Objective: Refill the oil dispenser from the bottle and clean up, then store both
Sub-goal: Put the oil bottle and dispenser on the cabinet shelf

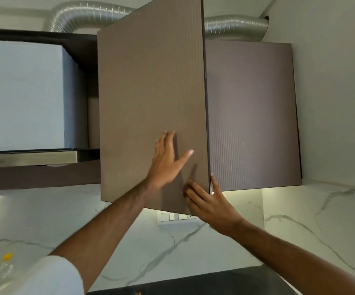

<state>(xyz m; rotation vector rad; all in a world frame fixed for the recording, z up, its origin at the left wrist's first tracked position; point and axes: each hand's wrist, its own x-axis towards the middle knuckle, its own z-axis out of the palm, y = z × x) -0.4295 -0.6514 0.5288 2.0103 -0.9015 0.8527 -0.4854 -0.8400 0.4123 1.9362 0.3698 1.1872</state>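
Observation:
A brown wall cabinet door (151,86) stands swung partly out from the cabinet. My left hand (166,160) lies flat on the door's front with straight fingers. My right hand (206,201) holds the door's lower right corner, fingers on the front and thumb round the edge. A clear bottle with a yellow cap (7,261) shows at the lower left, partly behind my white sleeve. The inside of the cabinet is hidden by the door. I see no oil dispenser.
A second brown cabinet door (253,116) is closed to the right. A range hood (29,156) and silver duct (83,20) are at the left. A white marble backsplash (300,220) with a switch plate (172,217) lies below, and a dark surface (225,282) at the bottom.

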